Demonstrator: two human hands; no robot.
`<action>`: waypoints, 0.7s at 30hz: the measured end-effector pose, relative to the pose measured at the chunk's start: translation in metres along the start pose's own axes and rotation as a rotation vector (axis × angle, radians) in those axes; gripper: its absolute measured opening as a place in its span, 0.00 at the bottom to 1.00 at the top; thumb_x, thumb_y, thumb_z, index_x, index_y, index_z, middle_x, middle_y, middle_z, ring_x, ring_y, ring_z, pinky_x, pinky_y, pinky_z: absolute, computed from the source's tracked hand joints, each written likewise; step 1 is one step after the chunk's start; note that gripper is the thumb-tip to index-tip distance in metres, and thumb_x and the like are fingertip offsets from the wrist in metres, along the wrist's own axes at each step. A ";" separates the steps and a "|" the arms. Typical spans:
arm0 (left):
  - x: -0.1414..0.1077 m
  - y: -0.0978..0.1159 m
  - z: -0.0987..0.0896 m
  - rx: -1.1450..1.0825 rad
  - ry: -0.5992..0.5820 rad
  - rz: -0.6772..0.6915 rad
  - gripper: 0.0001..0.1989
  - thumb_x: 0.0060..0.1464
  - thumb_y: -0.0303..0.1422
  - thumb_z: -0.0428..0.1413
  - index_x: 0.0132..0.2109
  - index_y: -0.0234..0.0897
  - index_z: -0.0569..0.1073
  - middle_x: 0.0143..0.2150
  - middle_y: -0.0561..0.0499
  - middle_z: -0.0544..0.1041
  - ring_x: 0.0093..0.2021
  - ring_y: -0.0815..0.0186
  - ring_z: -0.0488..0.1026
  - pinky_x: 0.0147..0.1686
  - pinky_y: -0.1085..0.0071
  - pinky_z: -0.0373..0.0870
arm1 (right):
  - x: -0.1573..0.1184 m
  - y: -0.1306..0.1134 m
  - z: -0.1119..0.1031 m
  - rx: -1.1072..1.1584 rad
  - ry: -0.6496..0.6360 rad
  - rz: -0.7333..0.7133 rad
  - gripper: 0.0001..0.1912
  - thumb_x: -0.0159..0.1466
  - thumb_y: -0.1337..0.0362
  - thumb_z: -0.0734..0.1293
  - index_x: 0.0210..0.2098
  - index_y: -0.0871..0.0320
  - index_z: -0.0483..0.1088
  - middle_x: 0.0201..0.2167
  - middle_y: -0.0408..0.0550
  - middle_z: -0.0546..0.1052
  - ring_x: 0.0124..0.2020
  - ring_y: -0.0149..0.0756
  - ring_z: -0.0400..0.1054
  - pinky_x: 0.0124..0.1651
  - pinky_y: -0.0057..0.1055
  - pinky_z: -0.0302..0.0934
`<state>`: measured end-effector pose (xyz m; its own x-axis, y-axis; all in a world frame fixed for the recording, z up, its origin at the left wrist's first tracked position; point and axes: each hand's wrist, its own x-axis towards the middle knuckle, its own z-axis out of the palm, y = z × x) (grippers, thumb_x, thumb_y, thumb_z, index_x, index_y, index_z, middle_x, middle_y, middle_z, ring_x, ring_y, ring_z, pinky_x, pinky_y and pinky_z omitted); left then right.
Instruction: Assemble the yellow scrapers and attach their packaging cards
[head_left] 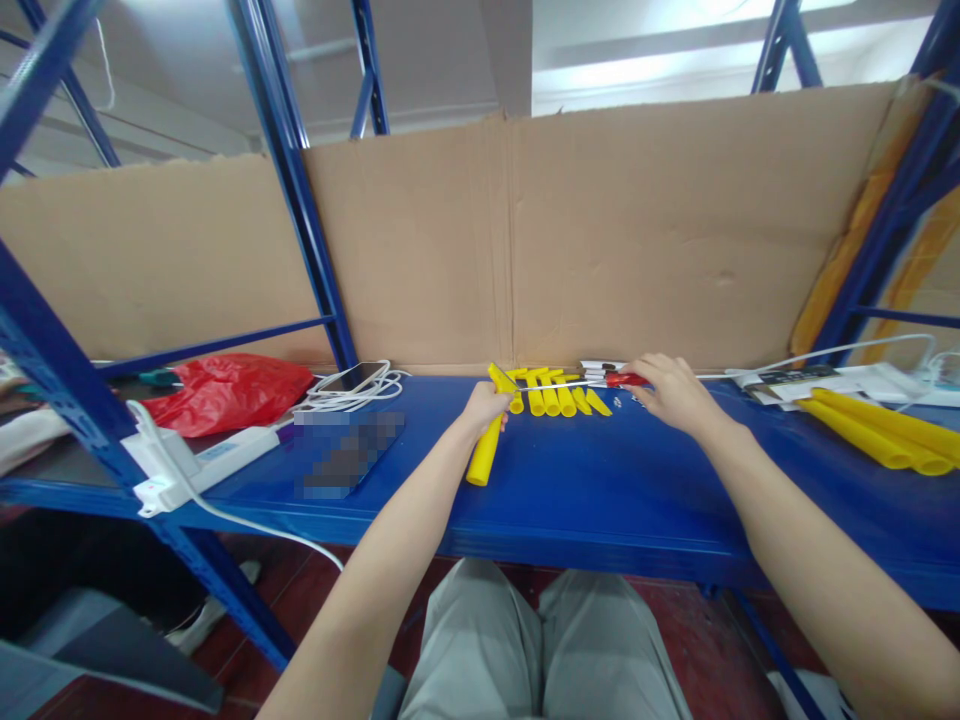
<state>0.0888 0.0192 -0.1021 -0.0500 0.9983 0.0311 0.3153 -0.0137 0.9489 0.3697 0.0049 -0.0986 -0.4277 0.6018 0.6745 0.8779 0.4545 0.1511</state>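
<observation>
Evenly lit and fairly bright, glaring white at upper right above the cardboard; falls dim beneath the worktop. Stretches toward the edges. Looks slightly soft; breaks into pixel blocks over a dark flat object.

Passage: available along the front of the blue shelf, between left forearm and right forearm. Obstructions: short yellow pieces, upright cardboard behind; power strip left; yellow tubes right.

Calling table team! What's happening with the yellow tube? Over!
Left grip: closed around tube. Right grip: on red handle. Tube slanted, one end toward the person. Yellow pieces close on its right, might crowd it.
</observation>
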 end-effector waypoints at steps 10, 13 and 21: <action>0.000 0.001 -0.002 0.138 0.008 0.020 0.09 0.53 0.21 0.50 0.26 0.34 0.65 0.10 0.59 0.59 0.10 0.74 0.59 0.13 0.79 0.56 | 0.001 -0.013 -0.005 -0.094 -0.082 0.045 0.10 0.61 0.65 0.59 0.40 0.56 0.69 0.39 0.55 0.77 0.41 0.46 0.70 0.41 0.37 0.53; 0.001 0.001 -0.003 0.212 0.017 0.033 0.06 0.53 0.22 0.52 0.28 0.33 0.66 0.10 0.60 0.60 0.11 0.73 0.60 0.14 0.79 0.57 | 0.003 -0.018 -0.006 -0.099 -0.183 0.055 0.08 0.59 0.64 0.60 0.36 0.57 0.69 0.35 0.53 0.78 0.35 0.43 0.71 0.36 0.33 0.55; 0.003 -0.002 -0.004 0.321 -0.008 0.040 0.04 0.53 0.23 0.50 0.32 0.31 0.69 0.10 0.60 0.59 0.11 0.73 0.60 0.15 0.79 0.59 | 0.003 -0.025 -0.003 -0.161 -0.253 0.048 0.11 0.60 0.65 0.60 0.36 0.60 0.72 0.36 0.55 0.78 0.37 0.42 0.71 0.38 0.33 0.58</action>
<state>0.0840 0.0218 -0.1030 -0.0247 0.9977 0.0631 0.5997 -0.0357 0.7995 0.3467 -0.0068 -0.0979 -0.4071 0.7737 0.4854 0.9127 0.3238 0.2492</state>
